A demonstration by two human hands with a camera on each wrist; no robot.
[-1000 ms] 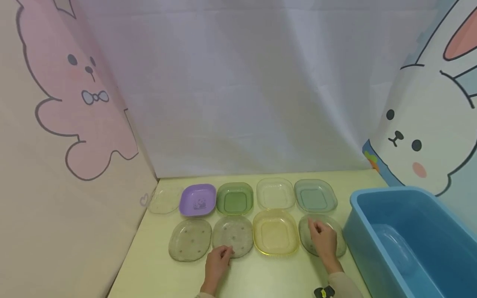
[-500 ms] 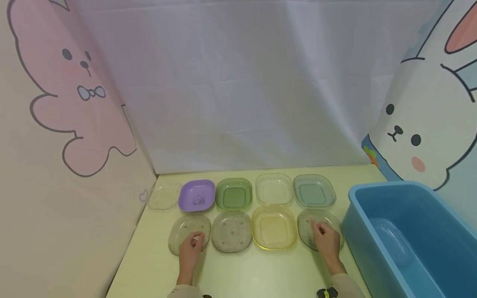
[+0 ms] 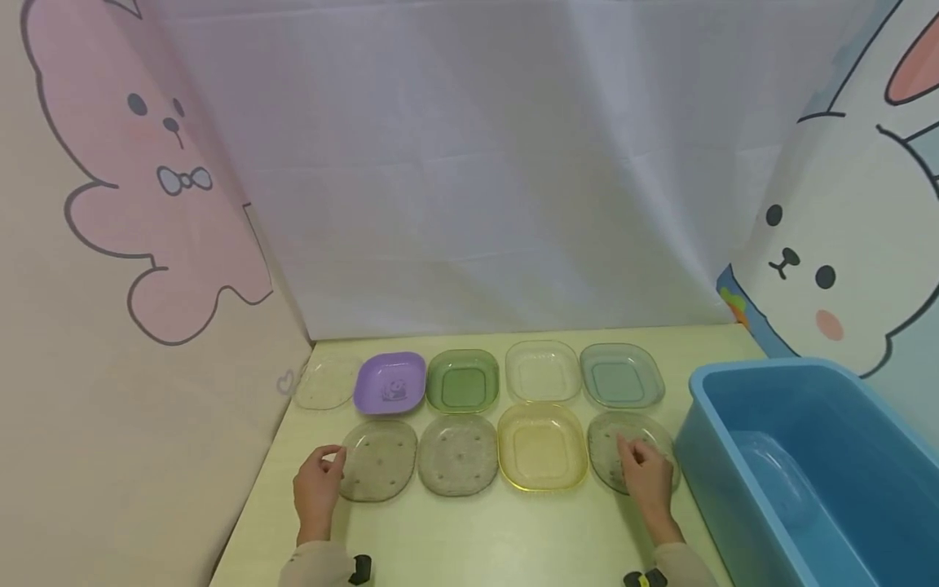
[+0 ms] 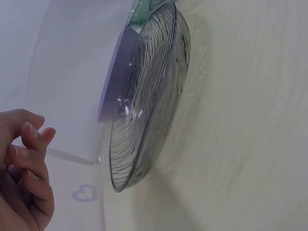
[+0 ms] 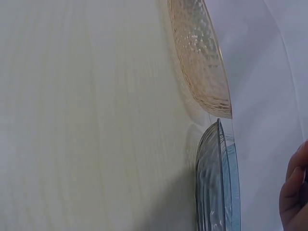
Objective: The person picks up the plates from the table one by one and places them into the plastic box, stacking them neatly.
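My left hand (image 3: 319, 489) hovers at the left of a smoky grey plate (image 3: 380, 463), its fingers loosely curled around nothing. In the left wrist view that hand (image 4: 26, 166) is apart from the ribbed plate (image 4: 149, 103). Over on the right, my right hand (image 3: 647, 477) hangs above another grey plate (image 3: 607, 465), partly hiding it; its bent fingers hold nothing visible. A third grey plate (image 3: 458, 456) and a yellow plate (image 3: 543, 448) lie between the hands. Only a few fingers of the right hand (image 5: 294, 192) enter the right wrist view.
The back row holds a clear plate (image 3: 323, 385), a purple plate (image 3: 389, 383), a green plate (image 3: 462, 381), another clear plate (image 3: 543, 372) and a bluish plate (image 3: 622, 377). A deep blue tub (image 3: 741, 489) stands at the right. Cloth walls (image 3: 469, 179) enclose the table.
My left hand has moved left, from the second grey plate across the first to its outer side. The right hand stays nearly still over its plate. The plates keep their places.
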